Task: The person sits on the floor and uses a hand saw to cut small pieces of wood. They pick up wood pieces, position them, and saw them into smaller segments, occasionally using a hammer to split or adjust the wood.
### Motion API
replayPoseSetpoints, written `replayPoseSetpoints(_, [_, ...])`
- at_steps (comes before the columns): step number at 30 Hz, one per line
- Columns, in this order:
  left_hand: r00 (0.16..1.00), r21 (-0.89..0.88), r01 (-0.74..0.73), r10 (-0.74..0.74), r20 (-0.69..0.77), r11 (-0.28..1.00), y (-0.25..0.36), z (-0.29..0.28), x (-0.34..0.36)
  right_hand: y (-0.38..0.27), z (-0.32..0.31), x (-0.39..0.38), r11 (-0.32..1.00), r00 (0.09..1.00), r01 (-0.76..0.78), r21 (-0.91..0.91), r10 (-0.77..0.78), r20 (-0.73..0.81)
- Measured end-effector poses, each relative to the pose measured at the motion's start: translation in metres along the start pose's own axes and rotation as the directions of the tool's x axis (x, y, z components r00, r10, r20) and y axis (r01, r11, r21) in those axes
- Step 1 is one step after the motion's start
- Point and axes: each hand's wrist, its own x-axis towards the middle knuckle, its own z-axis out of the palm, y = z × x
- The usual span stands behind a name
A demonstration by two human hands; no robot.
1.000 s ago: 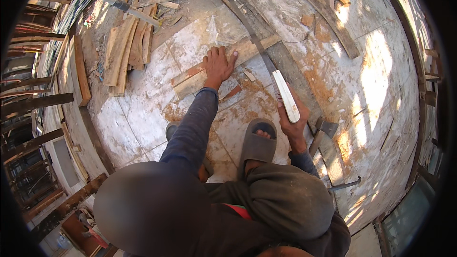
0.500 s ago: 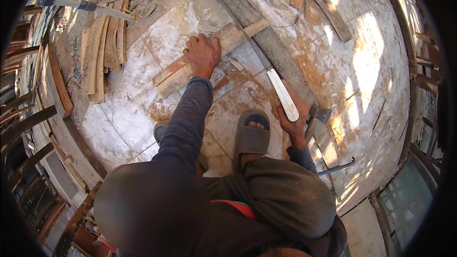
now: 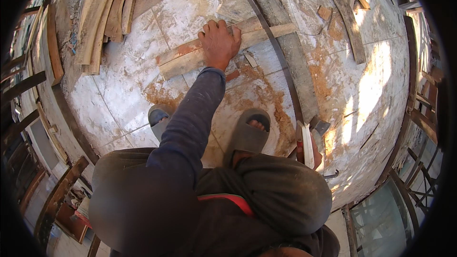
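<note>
My left hand [image 3: 219,44] presses down on a short wooden plank [image 3: 177,65], its fingers curled over the wood. A reddish-stained strip of wood [image 3: 183,50] lies along the plank's far side. Both rest slantwise on the floor, and the plank's right end lies over a long grey board [image 3: 297,66]. At the lower right my right hand [image 3: 316,150] is wrapped round the white handle of a handsaw [image 3: 284,62]. The saw's long dark blade crosses the plank near its right end. Part of my right hand is hidden behind the handle and my knee.
Cut wood strips [image 3: 107,16] are piled at the far left. Another long board [image 3: 345,21] lies at the far right. A dark metal tool head [image 3: 319,125] sits beside the saw handle, with a thin metal bar [image 3: 332,175] nearby. Sawdust [image 3: 164,96] and scraps litter the tiles around my sandals.
My right hand has pulled the saw back toward me, and the blade now stands more upright in view. My left hand stays on the wood. The whole view has shifted slightly.
</note>
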Motion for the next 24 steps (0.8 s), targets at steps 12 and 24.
replayPoseSetpoints(12, [1.0, 0.003, 0.002, -0.002, 0.02, 1.0, 0.002, -0.004, -0.001, 0.0, 0.005, -0.015, 1.0, 0.998, 0.009, -0.004, -0.009, -0.059])
replayPoseSetpoints(24, [1.0, 0.043, -0.008, 0.008, -0.007, 0.999, -0.001, 0.003, 0.005, -0.022, 0.026, 0.044, 0.993, 0.994, 0.107, 0.051, -0.105, -0.032])
